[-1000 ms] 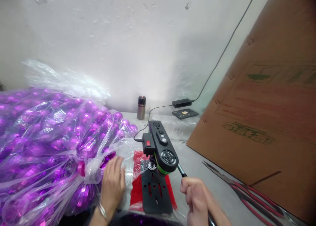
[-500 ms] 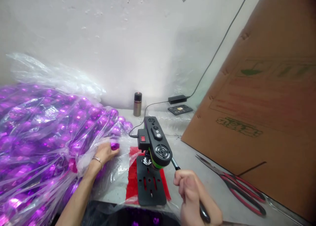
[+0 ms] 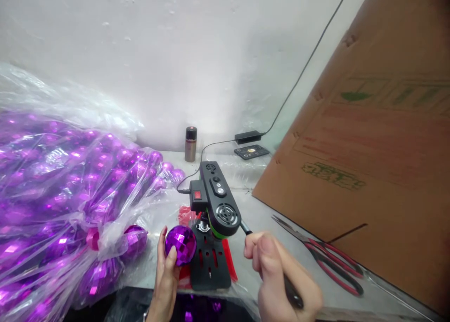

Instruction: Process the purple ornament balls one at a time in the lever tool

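My left hand [image 3: 167, 270] grips a shiny purple faceted ball [image 3: 181, 245], thumb on its near side, just left of the machine's base plate. Wrapped around a black lever handle [image 3: 292, 291], my right hand [image 3: 279, 275] is closed at the lower right. The handle's metal rod runs to a small black bench machine [image 3: 221, 198] with round vents, a red switch and green trim. Its slotted black base plate [image 3: 211, 261] lies over a red sheet [image 3: 230, 261]. Clear plastic bags [image 3: 112, 237] full of purple balls [image 3: 70, 190] heap up on the left.
Red-and-black scissors [image 3: 323, 256] lie to the right, beside a large cardboard box [image 3: 351, 148]. Behind the machine are a dark-capped bottle [image 3: 191, 145], a power adapter [image 3: 248, 137] with its cable, and a dark phone-like slab [image 3: 251, 152]. A white wall [image 3: 158, 55] rises behind.
My left hand has moved from the bag opening toward the right and nearer, bringing a purple ball beside the base plate. My right hand stays on the lever. The view has shifted slightly.
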### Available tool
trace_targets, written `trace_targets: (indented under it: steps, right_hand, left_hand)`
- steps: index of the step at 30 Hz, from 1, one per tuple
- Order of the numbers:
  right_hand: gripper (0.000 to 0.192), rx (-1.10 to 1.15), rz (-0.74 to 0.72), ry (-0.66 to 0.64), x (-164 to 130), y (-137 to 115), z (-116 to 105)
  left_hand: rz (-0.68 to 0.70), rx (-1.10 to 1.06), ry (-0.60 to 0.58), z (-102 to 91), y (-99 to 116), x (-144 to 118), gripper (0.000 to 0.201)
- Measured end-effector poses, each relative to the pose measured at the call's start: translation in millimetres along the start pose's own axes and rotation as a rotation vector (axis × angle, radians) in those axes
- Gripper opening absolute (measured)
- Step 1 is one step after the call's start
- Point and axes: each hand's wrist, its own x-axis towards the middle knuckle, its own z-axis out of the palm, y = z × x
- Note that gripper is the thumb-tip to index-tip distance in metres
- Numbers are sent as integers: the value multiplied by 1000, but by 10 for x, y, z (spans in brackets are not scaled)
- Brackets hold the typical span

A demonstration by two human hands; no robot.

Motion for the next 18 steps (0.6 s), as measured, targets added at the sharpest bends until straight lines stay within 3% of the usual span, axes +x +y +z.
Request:
trace_targets:
  steps: [5,8,12,18]
  right_hand:
    - [39,33,-25,-51,-14,11,-28]
    - [41,39,23,3,-37,-32,26]
    - [43,42,102,90,-62,-123,120]
    - [42,46,105,90,-65,-153,130]
  left_hand:
    - [163,287,-45,55,-304,37,93]
    - [259,357,-105,103,-389,38,87]
    - [333,452,-141,158,-395,4,83]
    - [395,575,-203,330,-255,-39,70]
